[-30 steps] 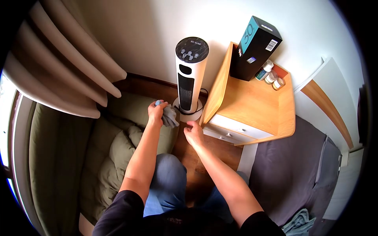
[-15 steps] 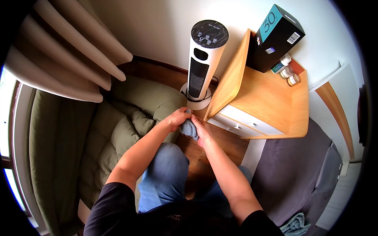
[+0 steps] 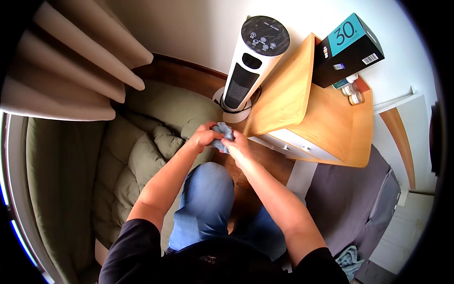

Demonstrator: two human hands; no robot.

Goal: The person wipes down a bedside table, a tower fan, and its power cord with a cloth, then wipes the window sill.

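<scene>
A crumpled grey-blue cloth is bunched between my two hands, above the wooden floor and in front of the tower heater. My left hand grips its left side with the fingers curled round. On the right side my right hand pinches the cloth, thumb on top. Just beyond the hands stands the white and black tower heater, upright on its round base, with a dark cable around the foot. Folds of the cloth under the fingers are hidden.
To the right is a wooden cabinet with white drawers, bearing a black and teal box and small jars. An olive-green sofa lies left, under a beige curtain. A grey bed and another cloth are at lower right.
The cloth, which hung below my hands, is now gathered up and bunched between them. The view has shifted slightly, and the heater and cabinet appear farther right.
</scene>
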